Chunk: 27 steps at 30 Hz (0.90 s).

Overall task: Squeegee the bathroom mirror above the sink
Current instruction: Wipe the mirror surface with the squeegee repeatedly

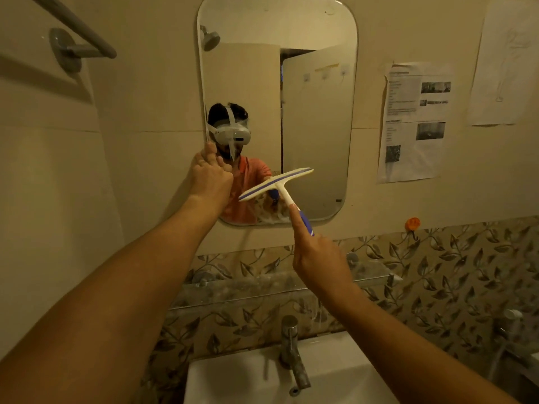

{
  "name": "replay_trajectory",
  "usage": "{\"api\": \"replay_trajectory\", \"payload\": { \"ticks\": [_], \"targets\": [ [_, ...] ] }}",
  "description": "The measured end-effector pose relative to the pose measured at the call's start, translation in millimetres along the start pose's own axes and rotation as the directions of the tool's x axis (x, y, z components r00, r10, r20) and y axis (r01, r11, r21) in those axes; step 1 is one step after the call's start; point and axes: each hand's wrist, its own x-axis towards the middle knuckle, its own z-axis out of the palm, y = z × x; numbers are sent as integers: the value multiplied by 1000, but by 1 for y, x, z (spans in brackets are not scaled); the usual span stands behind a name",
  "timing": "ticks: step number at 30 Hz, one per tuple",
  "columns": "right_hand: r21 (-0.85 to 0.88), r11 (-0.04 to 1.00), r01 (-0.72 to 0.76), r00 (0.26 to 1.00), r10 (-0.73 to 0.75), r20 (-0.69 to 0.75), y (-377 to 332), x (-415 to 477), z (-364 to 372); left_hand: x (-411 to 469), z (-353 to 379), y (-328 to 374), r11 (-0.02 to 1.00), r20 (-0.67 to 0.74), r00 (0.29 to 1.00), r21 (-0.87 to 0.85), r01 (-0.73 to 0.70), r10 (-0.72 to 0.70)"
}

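A rounded rectangular mirror (315, 112) hangs on the beige wall above the white sink (248, 377). My right hand (320, 260) grips the blue handle of a white squeegee (277, 183), index finger stretched along the shaft. The blade is tilted, its right end higher, and sits in front of the mirror's lower middle; whether it touches the glass I cannot tell. My left hand (211, 176) holds the mirror's left edge, fingers curled around the rim. Soapy smears show near the mirror's bottom edge.
A chrome tap (291, 348) rises over the sink. A glass shelf (262, 287) runs below the mirror along leaf-patterned tiles. Printed papers (414, 121) are stuck to the wall at right. An orange hook (412, 223) and a grey towel bar (73, 39) are on the wall.
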Motion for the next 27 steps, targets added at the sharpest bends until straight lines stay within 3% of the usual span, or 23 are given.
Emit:
{"api": "replay_trajectory", "payload": {
  "ticks": [8,17,20,23,27],
  "targets": [
    [-36,999,-18,988,23,155,27,-58,49,-2,-2,3,1000,-20,1000,28,11,-10],
    [71,996,-61,980,46,195,40,-66,20,-8,-16,-8,997,-8,1000,72,-8,9],
    [161,984,-73,989,50,141,36,-62,4,-9,-26,-12,996,44,999,80,-35,31],
    [302,952,-43,998,53,-25,23,-30,-23,-10,-35,-14,995,93,994,79,-66,58],
    [290,956,47,990,-6,-140,0,44,-76,-16,-31,-14,998,75,996,49,-49,45]
  ]
}}
